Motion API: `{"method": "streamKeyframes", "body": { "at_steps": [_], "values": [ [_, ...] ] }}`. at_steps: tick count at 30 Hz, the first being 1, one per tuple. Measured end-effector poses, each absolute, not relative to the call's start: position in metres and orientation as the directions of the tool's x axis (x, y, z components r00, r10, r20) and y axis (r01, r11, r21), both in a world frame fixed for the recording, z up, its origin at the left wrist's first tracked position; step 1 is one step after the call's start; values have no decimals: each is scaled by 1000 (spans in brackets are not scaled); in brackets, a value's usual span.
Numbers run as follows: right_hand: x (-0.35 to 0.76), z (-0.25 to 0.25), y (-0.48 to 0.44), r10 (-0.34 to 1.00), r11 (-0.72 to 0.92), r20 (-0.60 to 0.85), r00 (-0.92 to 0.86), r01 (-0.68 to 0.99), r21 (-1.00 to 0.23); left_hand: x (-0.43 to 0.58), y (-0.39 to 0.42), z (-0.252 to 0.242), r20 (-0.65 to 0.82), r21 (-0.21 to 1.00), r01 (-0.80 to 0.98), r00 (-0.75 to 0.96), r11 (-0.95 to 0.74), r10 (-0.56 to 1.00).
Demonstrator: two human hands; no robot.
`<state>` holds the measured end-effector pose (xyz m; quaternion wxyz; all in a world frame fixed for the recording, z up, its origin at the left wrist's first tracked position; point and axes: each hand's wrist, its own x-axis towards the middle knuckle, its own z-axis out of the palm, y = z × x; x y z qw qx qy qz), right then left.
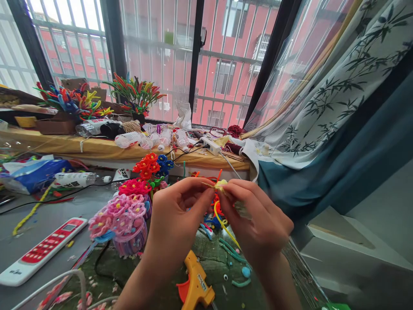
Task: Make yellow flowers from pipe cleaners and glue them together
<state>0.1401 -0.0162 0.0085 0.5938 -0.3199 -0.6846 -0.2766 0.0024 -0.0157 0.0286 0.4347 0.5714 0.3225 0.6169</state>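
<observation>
My left hand (176, 217) and my right hand (260, 215) are raised over the table, their fingertips almost meeting. Between them is a yellow pipe cleaner (221, 185), pinched from both sides. Its left end looks thin, while the part at my right fingertips is fluffier and paler. A bright yellow strand (225, 224) curves down below my right fingers; whether it joins the pinched piece I cannot tell. Behind the hands, red and blue fuzzy pieces are partly hidden. An orange-yellow glue gun (196, 282) lies beneath, between my forearms.
Pink pipe-cleaner flowers in a striped pot (130, 239) stand left, with red flowers (146, 168) behind. A red-and-white remote (45, 249) lies far left. Green pipe-cleaner scraps (232, 252) and a blue pompom (246, 272) dot the table. Bottles and a power strip (209, 146) crowd the windowsill.
</observation>
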Motion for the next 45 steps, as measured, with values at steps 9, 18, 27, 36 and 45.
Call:
{"method": "streamKeyframes", "body": {
  "at_steps": [9, 18, 27, 36, 45],
  "values": [
    [149, 11, -24, 811, 576, 586, -7, 191, -795, -12, -15, 31, 559, 813, 103, 135, -573, 818],
    [168, 15, -23, 909, 99, 177, -378, -215, -971, -19, -20, 36, 486, 855, 30, 302, -518, 820],
    [165, 1, -7, 835, -138, 87, -544, -359, -923, -14, -21, 37, 553, 794, 29, 380, -607, 742],
    [163, 14, -27, 926, 238, 267, -267, -136, -962, -26, -13, 35, 609, 727, 132, 332, -674, 721],
    [143, 19, -42, 702, 647, 712, 32, 388, -656, -28, -13, 40, 605, 760, 109, 239, -641, 759]
  ]
}}
